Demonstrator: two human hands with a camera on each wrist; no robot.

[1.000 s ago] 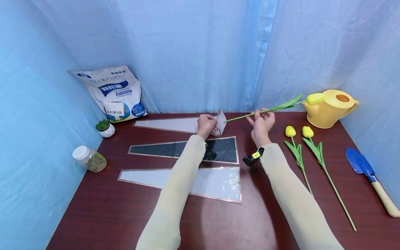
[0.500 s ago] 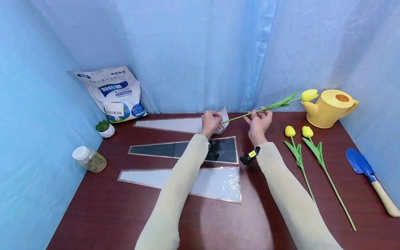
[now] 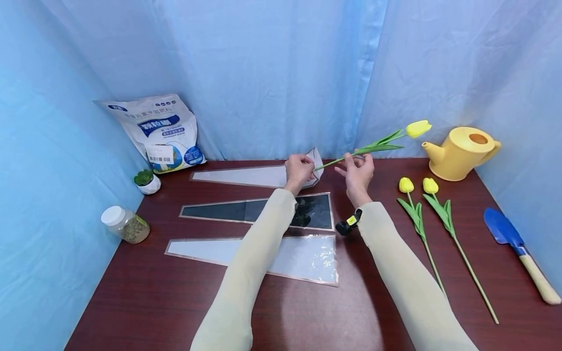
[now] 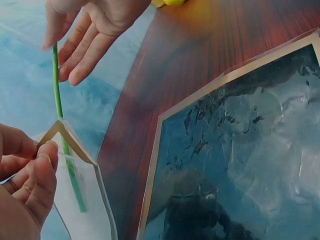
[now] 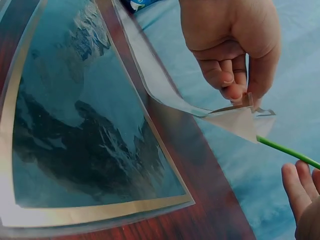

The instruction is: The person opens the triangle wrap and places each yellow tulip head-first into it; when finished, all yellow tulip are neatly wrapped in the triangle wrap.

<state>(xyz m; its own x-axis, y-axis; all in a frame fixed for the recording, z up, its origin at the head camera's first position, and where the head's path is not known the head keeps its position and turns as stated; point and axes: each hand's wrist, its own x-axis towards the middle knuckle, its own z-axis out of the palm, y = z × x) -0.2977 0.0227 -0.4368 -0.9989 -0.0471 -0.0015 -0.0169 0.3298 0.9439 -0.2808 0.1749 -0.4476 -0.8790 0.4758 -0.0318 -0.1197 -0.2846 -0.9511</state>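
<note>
My left hand (image 3: 299, 169) pinches the lifted wide mouth of the far clear flower sleeve (image 3: 246, 175), holding it open (image 5: 235, 117). My right hand (image 3: 356, 168) pinches the green stem of a yellow tulip (image 3: 417, 128). The stem's lower end sits inside the sleeve mouth (image 4: 70, 170), the bloom pointing up to the right. In the left wrist view the right hand's fingers (image 4: 80, 45) are by the stem above the sleeve.
Two more sleeves lie nearer: a middle one (image 3: 259, 210) and a front one (image 3: 263, 256). Two yellow tulips (image 3: 417, 214) lie at the right, with a yellow watering can (image 3: 463, 151) and a blue trowel (image 3: 518, 248). A fertiliser bag (image 3: 158, 131), small potted succulent (image 3: 147, 180) and jar (image 3: 125, 224) stand at the left.
The right hand has moved left with the tulip, sliding the stem end into the sleeve mouth; the bloom has risen away from the watering can. The left hand kept its hold.
</note>
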